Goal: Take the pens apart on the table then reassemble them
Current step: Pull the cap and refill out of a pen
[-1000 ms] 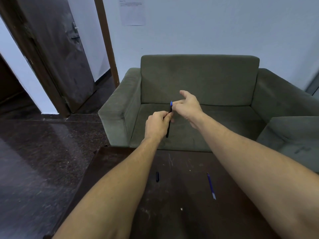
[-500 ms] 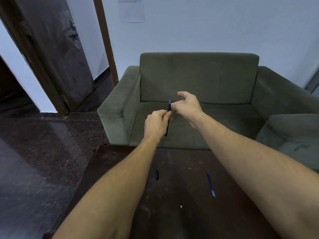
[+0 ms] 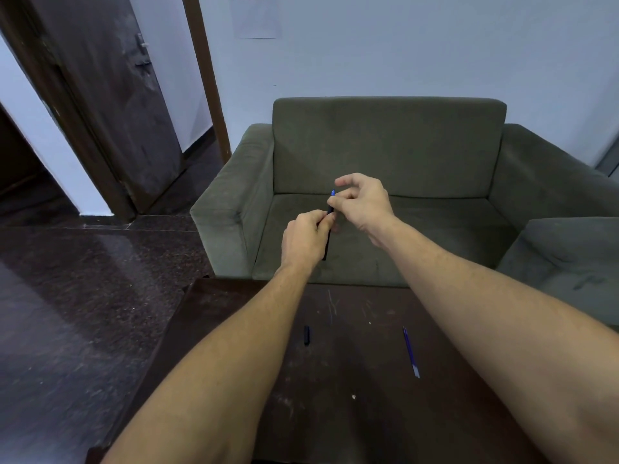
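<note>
Partly hidden: pen barrel (image 3: 327, 244) inside left hand (image 3: 303, 237); right hand (image 3: 365, 204) pinches top.

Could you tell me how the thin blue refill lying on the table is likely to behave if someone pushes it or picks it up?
The blue refill looks very thin and long, so it is probably light and may flex a little. It seems round and lies flat on the hard table, so a sideways push would likely roll it.

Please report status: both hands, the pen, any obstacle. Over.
Left hand grips black pen barrel, right hand pinches its blue top end. Small black piece and blue refill lie apart on table. No obstacle seen.
</note>
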